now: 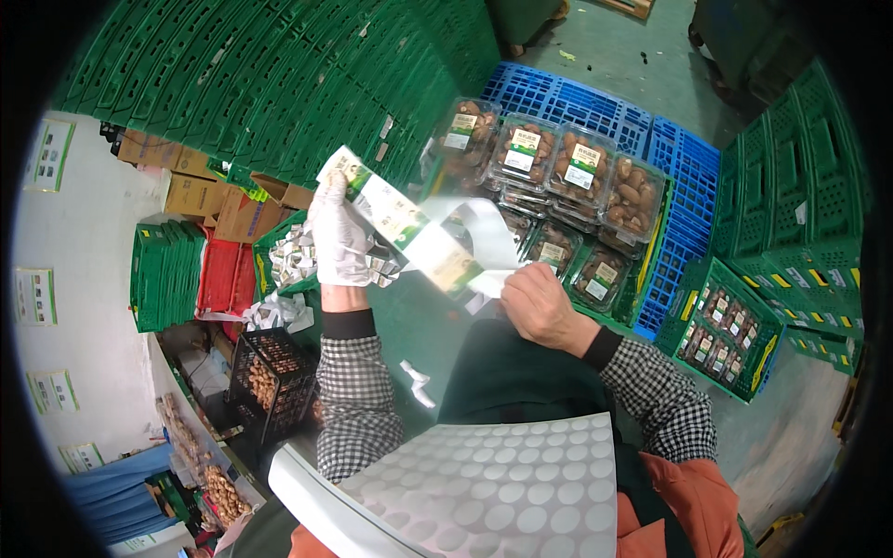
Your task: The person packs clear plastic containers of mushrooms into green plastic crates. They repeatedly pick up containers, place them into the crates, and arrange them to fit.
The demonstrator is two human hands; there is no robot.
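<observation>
My left hand, in a white glove, grips one end of a strip of printed labels with green and white sections. The strip slants down to my bare right hand, whose closed fingers pinch its white backing paper. A loop of backing, blurred, curls up between the hands. Just beyond lie clear plastic punnets of brown mushrooms, stacked in a green plastic crate; several bear labels, while the rightmost top punnet shows none. A sheet of round pale stickers lies across my front.
Tall green crate stacks rise at the left and right. Blue plastic pallets lie under the punnet crate. Another crate of punnets is at right. At left are a crate of label strips, a black crate and cardboard boxes.
</observation>
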